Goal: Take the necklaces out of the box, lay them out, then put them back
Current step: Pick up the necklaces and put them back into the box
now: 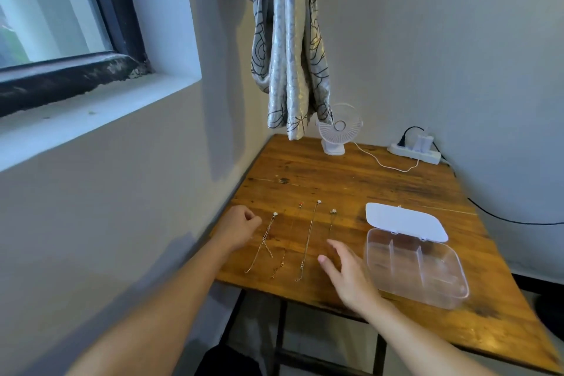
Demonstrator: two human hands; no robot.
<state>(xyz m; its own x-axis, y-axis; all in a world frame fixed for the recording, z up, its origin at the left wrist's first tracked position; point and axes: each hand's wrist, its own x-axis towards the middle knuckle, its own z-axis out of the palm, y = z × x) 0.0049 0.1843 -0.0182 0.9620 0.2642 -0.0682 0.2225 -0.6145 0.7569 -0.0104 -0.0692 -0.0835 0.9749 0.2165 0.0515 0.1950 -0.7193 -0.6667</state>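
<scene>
So the right hand (346, 276) was nearest, hovering flat with fingers spread and nothing in it, just beside the near end of one chain and next to the box (416, 268). The box sat open on the worktop (351, 180), lid flipped back, and its compartments looked empty as far as I could tell. The necklaces (308, 241) were laid out in rough parallel lines between the hands, so I'd say the taking-out and laying-out was done, putting back not started. Further out, the left hand (239, 224) was curled loosely, apparently holding nothing, near the leftmost chain.
</scene>
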